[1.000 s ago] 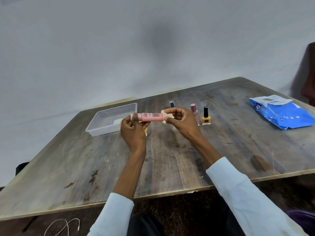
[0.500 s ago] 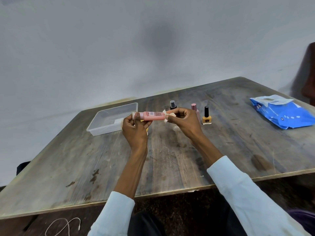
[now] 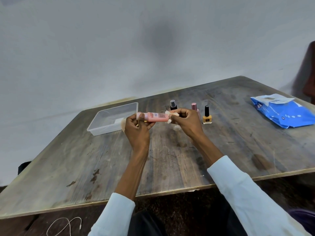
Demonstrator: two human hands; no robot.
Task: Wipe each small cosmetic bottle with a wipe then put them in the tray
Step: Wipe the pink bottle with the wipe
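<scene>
My left hand (image 3: 136,129) grips a pink bottle (image 3: 156,117) by its left end and holds it level above the table. My right hand (image 3: 186,122) pinches a small white wipe (image 3: 170,116) around the bottle's right end. Behind my hands stand a clear spray bottle with a black top (image 3: 173,106), a pink-capped bottle (image 3: 194,107) and a yellow nail polish with a black cap (image 3: 207,117). The clear plastic tray (image 3: 95,124) sits at the left, with a white item inside.
A blue pack of wipes (image 3: 283,112) lies at the table's right back. The wooden table (image 3: 85,164) has a front edge close to me. A white cable (image 3: 68,225) lies on the floor at the lower left. A dark chair stands at the far right.
The pink bottle and both hands have shifted slightly; my right hand with the wipe stays at the bottle's right end.
</scene>
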